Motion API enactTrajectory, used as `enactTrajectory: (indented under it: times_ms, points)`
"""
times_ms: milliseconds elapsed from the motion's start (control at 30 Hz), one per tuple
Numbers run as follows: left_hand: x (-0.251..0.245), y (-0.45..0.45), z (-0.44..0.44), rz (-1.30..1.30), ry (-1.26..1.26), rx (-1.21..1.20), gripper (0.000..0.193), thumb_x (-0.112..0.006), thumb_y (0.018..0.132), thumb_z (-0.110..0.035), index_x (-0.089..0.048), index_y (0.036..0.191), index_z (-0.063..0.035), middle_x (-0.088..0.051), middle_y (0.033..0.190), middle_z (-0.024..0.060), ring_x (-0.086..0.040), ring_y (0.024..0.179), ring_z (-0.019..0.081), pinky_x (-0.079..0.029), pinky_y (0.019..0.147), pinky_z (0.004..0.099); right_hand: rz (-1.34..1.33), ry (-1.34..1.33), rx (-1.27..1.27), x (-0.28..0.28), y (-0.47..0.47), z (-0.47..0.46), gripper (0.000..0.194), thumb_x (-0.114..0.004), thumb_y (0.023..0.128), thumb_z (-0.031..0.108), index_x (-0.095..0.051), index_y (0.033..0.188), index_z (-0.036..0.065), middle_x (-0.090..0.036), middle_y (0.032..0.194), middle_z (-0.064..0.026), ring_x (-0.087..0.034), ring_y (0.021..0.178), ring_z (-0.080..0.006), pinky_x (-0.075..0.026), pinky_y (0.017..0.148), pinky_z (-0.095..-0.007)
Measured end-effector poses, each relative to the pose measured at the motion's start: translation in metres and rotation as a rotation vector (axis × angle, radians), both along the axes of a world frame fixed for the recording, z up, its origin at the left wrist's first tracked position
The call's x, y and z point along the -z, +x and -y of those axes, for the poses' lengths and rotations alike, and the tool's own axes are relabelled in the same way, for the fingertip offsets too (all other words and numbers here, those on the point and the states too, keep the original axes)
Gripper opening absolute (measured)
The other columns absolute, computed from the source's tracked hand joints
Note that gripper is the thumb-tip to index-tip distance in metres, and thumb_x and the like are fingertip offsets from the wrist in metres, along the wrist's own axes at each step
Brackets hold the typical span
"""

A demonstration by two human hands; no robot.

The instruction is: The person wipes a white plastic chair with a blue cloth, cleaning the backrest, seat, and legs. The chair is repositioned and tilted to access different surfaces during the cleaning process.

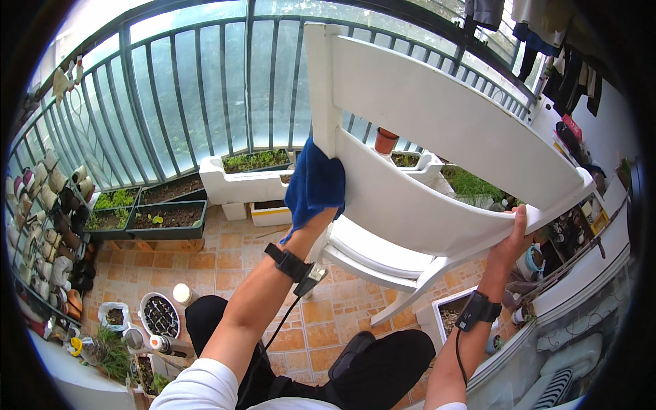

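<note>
A white chair, its curved slatted back towards me, stands tilted over the tiled floor. A blue cloth wraps the lower part of the left back post. My left hand is mostly hidden by this cloth and holds it against the post. On the other side, my right hand grips the right post of the chair back, its thumb on the near face and other fingers largely out of sight behind. The white seat shows below the back slats.
Soil-filled planters and a white foam trough line the railing. Shoes crowd a rack at left. A bowl and bottles stand near my left knee. A foam box lies at right.
</note>
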State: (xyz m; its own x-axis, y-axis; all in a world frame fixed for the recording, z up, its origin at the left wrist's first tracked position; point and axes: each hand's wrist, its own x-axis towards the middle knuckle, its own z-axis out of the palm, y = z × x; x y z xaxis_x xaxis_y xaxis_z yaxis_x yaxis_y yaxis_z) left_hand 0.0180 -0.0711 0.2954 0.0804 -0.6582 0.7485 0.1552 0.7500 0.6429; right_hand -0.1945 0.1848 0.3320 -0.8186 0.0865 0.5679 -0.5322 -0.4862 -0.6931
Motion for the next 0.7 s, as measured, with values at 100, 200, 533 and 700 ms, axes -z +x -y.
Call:
enactTrajectory:
  times_ms: [100,200,533,700]
  points:
    - [-0.022,0.005,0.006,0.12,-0.038,-0.093,0.022,-0.06,0.094,-0.024,-0.062,0.106,-0.0053,-0.065,0.085,0.0192,-0.065,0.081,0.0386,-0.052,0.071,0.0467,0.002,0.033,0.017,0.0,0.002,-0.002,0.037,-0.072,0.088,0.038,-0.061,0.092,0.002,-0.061,0.082,-0.0065,-0.059,0.074,-0.0158,-0.049,0.067,-0.0305]
    - [-0.047,0.002,0.016,0.062,-0.14,-0.271,0.021,-0.062,0.094,-0.026,-0.063,0.102,-0.0061,-0.065,0.081,0.0179,-0.065,0.076,0.0378,-0.052,0.068,0.0465,-0.008,0.055,0.049,0.002,0.004,-0.002,0.039,-0.072,0.087,0.04,-0.061,0.092,0.003,-0.062,0.082,-0.0067,-0.059,0.073,-0.0163,-0.049,0.066,-0.0307]
    - [0.036,-0.008,0.012,0.249,0.068,-0.223,0.028,-0.059,0.096,-0.03,-0.064,0.112,-0.0078,-0.069,0.089,0.0157,-0.068,0.085,0.0323,-0.053,0.074,0.04,0.052,0.024,0.019,0.002,0.006,0.0,0.043,-0.074,0.086,0.038,-0.059,0.097,0.0,-0.063,0.082,-0.0085,-0.06,0.073,-0.0161,-0.051,0.066,-0.0295]
    - [0.044,-0.002,0.019,0.238,0.338,0.153,0.036,-0.051,0.102,-0.032,-0.062,0.123,-0.0052,-0.068,0.094,0.0082,-0.064,0.087,0.0186,-0.051,0.08,0.0316,0.031,0.045,0.019,0.004,0.005,-0.002,0.045,-0.074,0.085,0.039,-0.059,0.1,-0.001,-0.063,0.083,-0.0086,-0.06,0.073,-0.0163,-0.051,0.067,-0.0301]
